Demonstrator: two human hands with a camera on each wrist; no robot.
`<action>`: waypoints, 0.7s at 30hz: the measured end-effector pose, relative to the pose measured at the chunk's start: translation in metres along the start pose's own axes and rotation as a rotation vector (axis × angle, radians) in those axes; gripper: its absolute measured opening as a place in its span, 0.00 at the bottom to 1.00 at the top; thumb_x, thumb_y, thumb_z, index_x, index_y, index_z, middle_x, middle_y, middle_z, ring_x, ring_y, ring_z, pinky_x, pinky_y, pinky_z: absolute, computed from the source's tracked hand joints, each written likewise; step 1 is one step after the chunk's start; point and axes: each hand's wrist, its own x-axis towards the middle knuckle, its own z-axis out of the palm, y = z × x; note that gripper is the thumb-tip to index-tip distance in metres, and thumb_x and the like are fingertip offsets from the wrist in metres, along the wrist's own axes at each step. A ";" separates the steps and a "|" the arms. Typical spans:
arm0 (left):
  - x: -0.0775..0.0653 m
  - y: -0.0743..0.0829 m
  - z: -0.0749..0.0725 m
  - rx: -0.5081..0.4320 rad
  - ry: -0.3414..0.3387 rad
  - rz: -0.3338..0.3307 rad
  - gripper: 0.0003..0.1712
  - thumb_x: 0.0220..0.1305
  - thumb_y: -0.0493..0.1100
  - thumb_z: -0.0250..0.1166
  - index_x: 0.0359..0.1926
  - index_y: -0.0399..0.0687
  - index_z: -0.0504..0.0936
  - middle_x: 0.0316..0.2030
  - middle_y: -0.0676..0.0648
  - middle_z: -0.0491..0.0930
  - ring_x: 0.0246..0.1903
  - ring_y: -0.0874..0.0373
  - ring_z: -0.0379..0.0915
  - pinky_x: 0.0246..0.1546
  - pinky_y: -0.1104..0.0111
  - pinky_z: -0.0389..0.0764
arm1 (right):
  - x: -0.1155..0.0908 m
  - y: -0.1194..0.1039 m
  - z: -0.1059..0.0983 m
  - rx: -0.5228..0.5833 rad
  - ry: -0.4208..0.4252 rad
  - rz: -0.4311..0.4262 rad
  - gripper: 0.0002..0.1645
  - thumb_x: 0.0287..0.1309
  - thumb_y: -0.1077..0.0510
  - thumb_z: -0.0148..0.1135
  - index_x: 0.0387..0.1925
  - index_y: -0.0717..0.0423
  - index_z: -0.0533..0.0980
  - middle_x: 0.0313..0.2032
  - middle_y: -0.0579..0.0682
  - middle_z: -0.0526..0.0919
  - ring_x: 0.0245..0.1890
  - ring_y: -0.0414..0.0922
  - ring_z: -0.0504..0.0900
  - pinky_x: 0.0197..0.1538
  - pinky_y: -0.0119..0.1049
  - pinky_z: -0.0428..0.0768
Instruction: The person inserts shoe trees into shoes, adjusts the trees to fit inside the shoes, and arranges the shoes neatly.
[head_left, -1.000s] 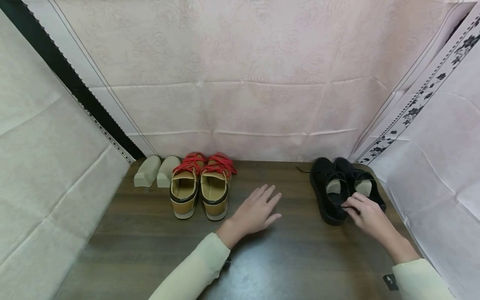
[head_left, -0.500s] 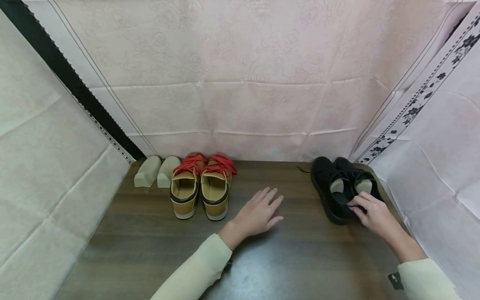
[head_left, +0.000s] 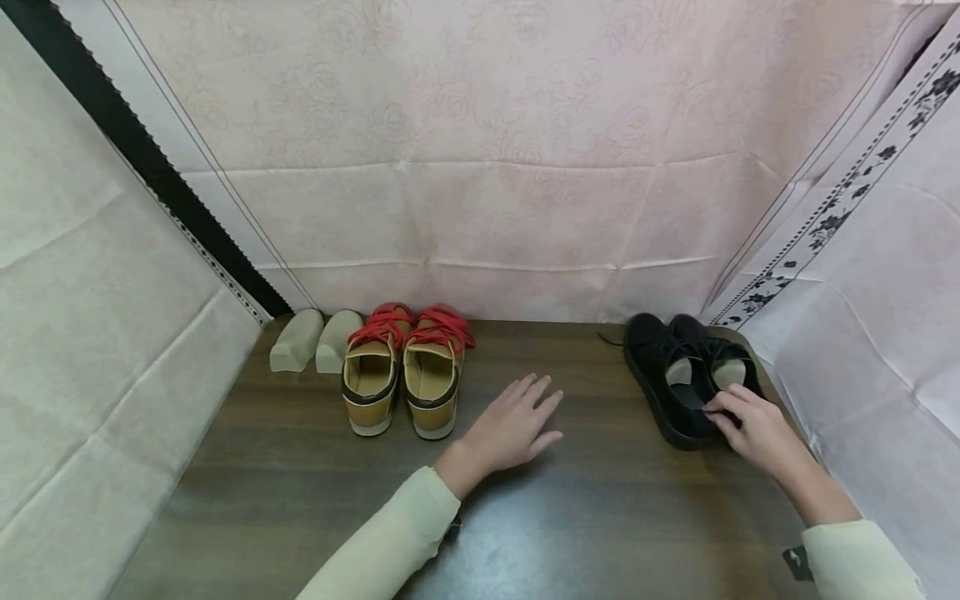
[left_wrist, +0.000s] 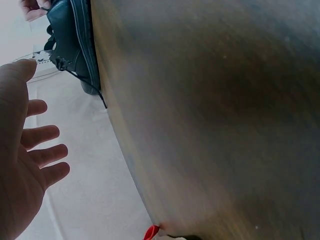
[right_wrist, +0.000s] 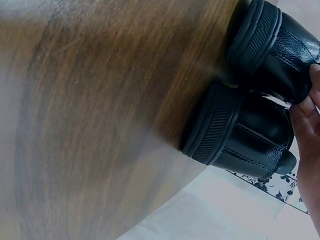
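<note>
Head view first: I see pinkish-white cloth [head_left: 495,125] behind and on both sides, enclosing a brown wood-grain counter [head_left: 585,508]. At the counter's right end, the left black shoe [head_left: 649,371] and the right black shoe [head_left: 692,335] stand side by side, toes toward the cloth. I judge each fairly light, stiff in the sole and more yielding in the upper; the leather looks glossy, so a flat press could slide, and I'd take hold at the heel rim, where fingers can pinch both faces. Well to the left stand tan shoes [head_left: 432,417] with red laces. The left hand [head_left: 506,427] hangs over the middle of the counter, fingers spread, holding nothing. The right hand [head_left: 756,429] has its thumb and fingers closely pinched on the left black shoe's heel rim. Two pale blocks [head_left: 297,342] sit left of the tan shoes; similar pale shapes [head_left: 678,372] show inside the black ones. A thin black lace [head_left: 609,340] trails out beside the left black shoe.
</note>
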 end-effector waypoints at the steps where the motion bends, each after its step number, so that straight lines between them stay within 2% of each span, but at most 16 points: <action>1: 0.000 -0.001 0.000 0.005 0.004 0.001 0.37 0.78 0.65 0.49 0.77 0.50 0.66 0.77 0.39 0.63 0.76 0.42 0.60 0.74 0.52 0.65 | 0.000 0.000 0.000 -0.004 -0.002 0.003 0.25 0.32 0.77 0.79 0.31 0.49 0.83 0.33 0.43 0.81 0.31 0.42 0.80 0.37 0.32 0.76; 7: -0.002 -0.006 -0.004 0.028 0.046 0.002 0.37 0.77 0.65 0.53 0.76 0.49 0.68 0.75 0.39 0.65 0.75 0.42 0.62 0.75 0.53 0.64 | -0.003 -0.003 -0.002 -0.024 -0.034 0.044 0.23 0.35 0.72 0.78 0.32 0.48 0.82 0.35 0.42 0.82 0.32 0.43 0.80 0.36 0.31 0.76; 13: -0.006 -0.012 -0.010 0.054 0.088 -0.003 0.37 0.76 0.64 0.55 0.75 0.48 0.70 0.74 0.38 0.67 0.74 0.41 0.64 0.75 0.54 0.64 | -0.001 -0.013 -0.002 -0.030 -0.073 0.101 0.18 0.43 0.68 0.75 0.39 0.51 0.82 0.39 0.44 0.84 0.39 0.46 0.81 0.44 0.32 0.74; 17: -0.011 -0.015 -0.014 0.050 0.084 -0.006 0.37 0.77 0.65 0.53 0.75 0.48 0.69 0.74 0.38 0.66 0.74 0.41 0.63 0.75 0.53 0.64 | 0.000 -0.019 -0.003 -0.021 -0.071 0.131 0.19 0.47 0.66 0.73 0.44 0.54 0.82 0.43 0.47 0.84 0.44 0.48 0.81 0.51 0.24 0.69; 21: -0.017 -0.018 -0.019 0.045 0.085 -0.015 0.37 0.77 0.65 0.52 0.75 0.49 0.69 0.75 0.38 0.66 0.74 0.41 0.62 0.75 0.52 0.65 | 0.006 -0.027 -0.001 0.008 -0.060 0.133 0.21 0.48 0.66 0.73 0.48 0.54 0.81 0.48 0.49 0.84 0.49 0.50 0.80 0.59 0.14 0.60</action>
